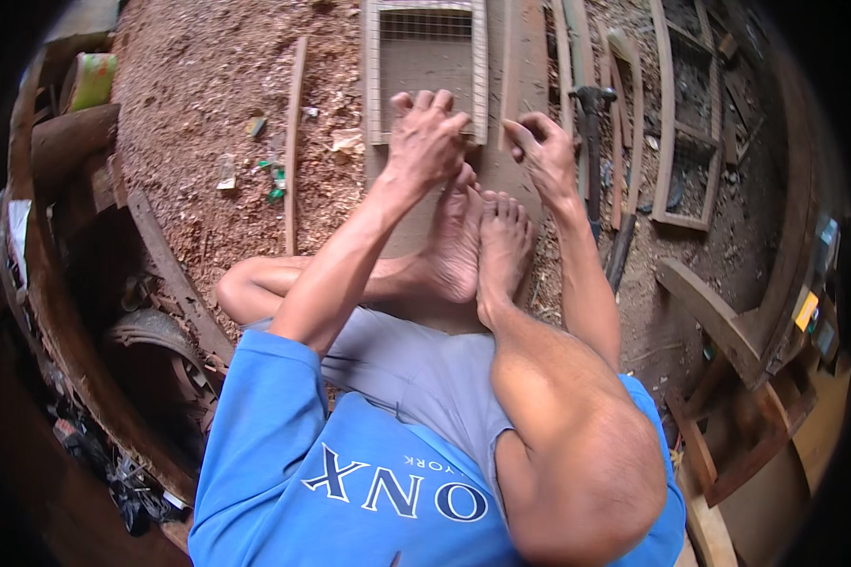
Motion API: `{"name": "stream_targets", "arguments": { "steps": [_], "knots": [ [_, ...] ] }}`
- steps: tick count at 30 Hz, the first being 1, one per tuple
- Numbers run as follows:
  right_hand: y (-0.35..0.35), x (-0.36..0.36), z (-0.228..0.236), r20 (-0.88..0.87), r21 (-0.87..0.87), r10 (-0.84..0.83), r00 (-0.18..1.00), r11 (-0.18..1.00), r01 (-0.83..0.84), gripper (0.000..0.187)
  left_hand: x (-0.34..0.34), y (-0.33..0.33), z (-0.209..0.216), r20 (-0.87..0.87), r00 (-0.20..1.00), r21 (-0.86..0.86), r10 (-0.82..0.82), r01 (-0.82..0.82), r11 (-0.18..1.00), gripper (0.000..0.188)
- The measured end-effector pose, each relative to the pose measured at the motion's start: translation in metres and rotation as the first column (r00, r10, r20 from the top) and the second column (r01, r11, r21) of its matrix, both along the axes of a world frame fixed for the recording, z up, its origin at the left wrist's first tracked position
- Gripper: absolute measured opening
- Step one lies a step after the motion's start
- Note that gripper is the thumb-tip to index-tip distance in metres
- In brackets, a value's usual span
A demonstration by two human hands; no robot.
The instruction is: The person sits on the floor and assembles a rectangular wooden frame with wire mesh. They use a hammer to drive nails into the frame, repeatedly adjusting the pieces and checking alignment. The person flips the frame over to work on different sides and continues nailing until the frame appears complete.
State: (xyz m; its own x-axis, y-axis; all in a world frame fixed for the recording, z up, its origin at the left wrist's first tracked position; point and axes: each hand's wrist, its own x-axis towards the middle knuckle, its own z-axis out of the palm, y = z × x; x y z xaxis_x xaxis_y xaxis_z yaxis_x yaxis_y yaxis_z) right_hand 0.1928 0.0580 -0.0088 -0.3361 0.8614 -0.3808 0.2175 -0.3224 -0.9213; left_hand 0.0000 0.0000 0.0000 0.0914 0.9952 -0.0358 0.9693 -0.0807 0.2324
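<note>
Your left hand (427, 142) is arching over the wooden mesh frame (480, 76), your right hand (547, 159) is hovering half-curled nearby, both grips unclear.

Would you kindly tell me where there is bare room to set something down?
The plank shows a bare strip between the mesh frame and the loose slats. Left of the lone slat, the shavings-covered ground has an open stretch beyond the scraps. It is crowded beyond the right hand, where slats, a hammer and a second frame lie close.
</note>
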Motion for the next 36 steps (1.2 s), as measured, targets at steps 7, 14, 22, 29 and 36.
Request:
{"name": "stream_targets", "arguments": {
  "steps": [7,14,22,29,36],
  "knots": [
    [-0.01,0.007,-0.013,0.196,0.059,-0.029,0.98,0.998,0.018,0.02,-0.008,-0.003,-0.01,0.09,0.996,0.012,0.029,-0.03,0.999,0.03],
    [-0.021,0.008,-0.023,0.328,0.116,-0.052,0.943,0.993,0.014,0.021,-0.016,-0.006,-0.019,0.111,0.993,0.114,-0.044,0.031,0.993,0.033],
    [-0.015,0.015,-0.009,0.45,0.066,0.188,0.873,0.968,-0.243,0.035,-0.015,-0.001,-0.013,0.103,0.993,0.011,-0.049,0.048,0.999,0.036],
    [-0.003,-0.004,-0.012,0.505,0.454,-0.043,0.862,0.862,-0.223,0.03,-0.018,0.006,-0.004,0.186,0.983,-0.104,0.01,0.01,0.995,0.038],
    [0.035,-0.043,-0.018,0.31,0.3,0.058,0.949,0.941,-0.156,0.027,-0.022,0.004,-0.006,0.253,0.967,-0.009,-0.023,0.026,1.0,0.039]
  ]
}}
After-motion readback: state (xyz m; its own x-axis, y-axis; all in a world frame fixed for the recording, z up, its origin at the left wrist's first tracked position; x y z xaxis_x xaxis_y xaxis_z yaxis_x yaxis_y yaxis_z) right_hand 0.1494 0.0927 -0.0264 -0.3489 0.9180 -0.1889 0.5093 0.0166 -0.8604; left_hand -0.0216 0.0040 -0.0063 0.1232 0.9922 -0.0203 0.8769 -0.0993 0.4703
